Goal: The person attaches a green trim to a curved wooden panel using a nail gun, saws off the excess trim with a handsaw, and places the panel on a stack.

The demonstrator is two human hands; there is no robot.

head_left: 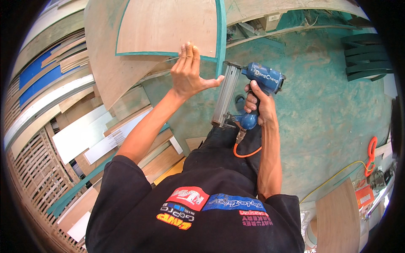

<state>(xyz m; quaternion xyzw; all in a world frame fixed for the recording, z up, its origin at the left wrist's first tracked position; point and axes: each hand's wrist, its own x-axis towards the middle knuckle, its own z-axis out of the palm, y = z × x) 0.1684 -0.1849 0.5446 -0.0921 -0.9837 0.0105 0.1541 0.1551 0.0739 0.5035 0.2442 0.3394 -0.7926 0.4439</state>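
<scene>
In the head view, a blue nail gun (265, 77) is held by its handle in the right hand (261, 103), the fingers being wrapped around the grip. Its long grey magazine (227, 92) is slanted to the left of the handle, and an orange hose (242, 156) is joined at its lower end. The nose is placed just beside the lower end of a teal strip (220, 33), though whether the two are touching cannot be told. By this strip the right side of a pale wooden panel (168, 29) is bordered (its lower edge is trimmed in teal too). The panel is set at the top of the view, over a larger wooden sheet (98, 50). Across its lower edge the fingers of the left hand (185, 75) are laid, with the thumb spread wide toward the strip's end. Boards (67, 55) are piled at the left, while dark curved pieces (367, 57) are stacked at the right on the green-stained floor (325, 97).
</scene>
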